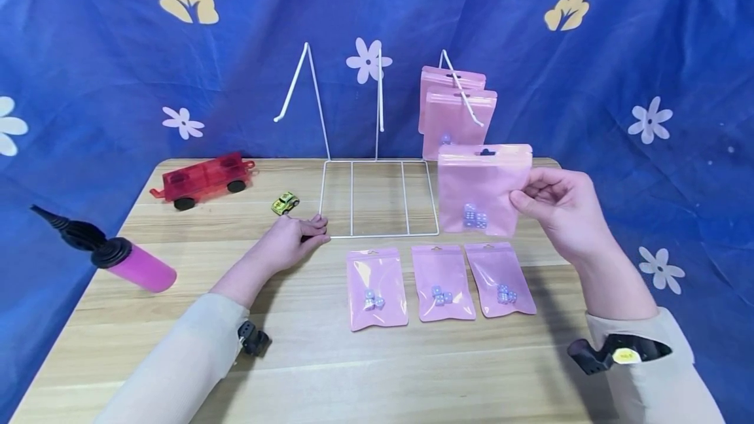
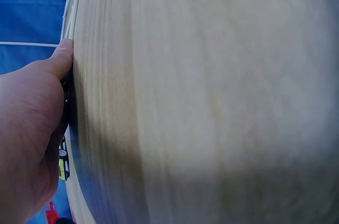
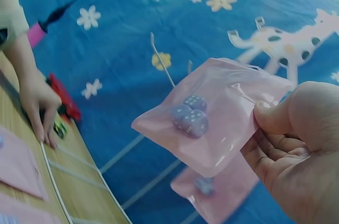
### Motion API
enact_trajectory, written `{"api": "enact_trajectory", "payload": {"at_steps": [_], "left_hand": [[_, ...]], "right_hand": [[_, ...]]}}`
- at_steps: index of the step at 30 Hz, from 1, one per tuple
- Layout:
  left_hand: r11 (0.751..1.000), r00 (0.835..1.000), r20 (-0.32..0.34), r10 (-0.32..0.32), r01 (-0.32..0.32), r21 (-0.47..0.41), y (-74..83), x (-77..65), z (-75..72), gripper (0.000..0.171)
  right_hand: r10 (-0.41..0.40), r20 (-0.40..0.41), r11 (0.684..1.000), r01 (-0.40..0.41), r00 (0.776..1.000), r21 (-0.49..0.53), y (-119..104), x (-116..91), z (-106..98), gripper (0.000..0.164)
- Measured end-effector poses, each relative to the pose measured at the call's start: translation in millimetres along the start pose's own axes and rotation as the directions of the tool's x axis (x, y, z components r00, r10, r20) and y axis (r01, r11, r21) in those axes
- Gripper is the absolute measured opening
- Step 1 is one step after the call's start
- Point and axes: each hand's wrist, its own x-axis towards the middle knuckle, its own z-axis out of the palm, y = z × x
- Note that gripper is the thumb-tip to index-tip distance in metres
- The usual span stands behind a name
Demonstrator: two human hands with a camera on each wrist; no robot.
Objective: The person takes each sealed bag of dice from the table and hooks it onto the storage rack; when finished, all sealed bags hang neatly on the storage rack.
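In the head view my right hand (image 1: 562,211) pinches the right edge of a pink zip bag (image 1: 484,178) between thumb and fingers. White-dotted lavender dice (image 3: 190,117) show through the bag, which is held up in front of the rack's right hook. My left hand (image 1: 290,239) grips the front left corner of a white wire display rack (image 1: 383,235), thumb and fingertips at the wire. Two other pink bags (image 1: 459,116) hang from the right hook (image 1: 462,89). The middle hook (image 1: 380,93) and left hook (image 1: 291,82) carry nothing.
Three more pink bags with dice lie in front of the rack: a left one (image 1: 377,273), a middle one (image 1: 442,273) and a right one (image 1: 499,270). Leftward are a small yellow-green toy car (image 1: 285,203), a red toy wagon (image 1: 203,180) and a pink hand pump (image 1: 141,269).
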Motion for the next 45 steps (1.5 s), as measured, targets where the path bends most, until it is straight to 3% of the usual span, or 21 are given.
{"api": "enact_trajectory", "payload": {"at_steps": [10,15,21,30,34,39,45], "left_hand": [[1.000,1.000,-0.003,0.006,-0.006,0.006,-0.6,-0.7,-1.3,0.024],[1.000,1.000,0.011,0.002,-0.002,0.009,0.5,0.1,-1.4,0.026],[1.000,1.000,0.008,-0.003,0.003,0.007,0.8,0.5,-1.0,0.027],[1.000,1.000,0.001,-0.009,0.009,0.003,0.6,-1.2,-0.6,0.026],[1.000,1.000,-0.006,-0.006,0.006,0.004,0.2,-1.3,-0.5,0.026],[1.000,1.000,-0.003,-0.006,0.006,-0.006,-0.5,-1.1,0.8,0.026],[1.000,1.000,-0.001,-0.018,0.018,-0.005,-0.2,-1.4,0.6,0.026]], "right_hand": [[-0.046,0.112,0.992,0.032,0.993,0.119,10,22,51,0.023],[-0.020,0.119,0.993,0.006,0.993,0.122,18,29,71,0.033],[0.023,0.107,0.993,-0.035,0.994,0.114,29,39,89,0.028],[0.048,0.091,0.992,-0.058,0.995,0.110,47,56,105,0.019],[0.065,0.078,0.991,-0.074,0.995,0.112,55,63,109,0.023],[0.093,0.028,0.988,-0.096,0.995,0.123,63,69,112,0.027],[0.117,-0.028,0.990,-0.114,0.993,0.081,69,81,115,0.015]]}}
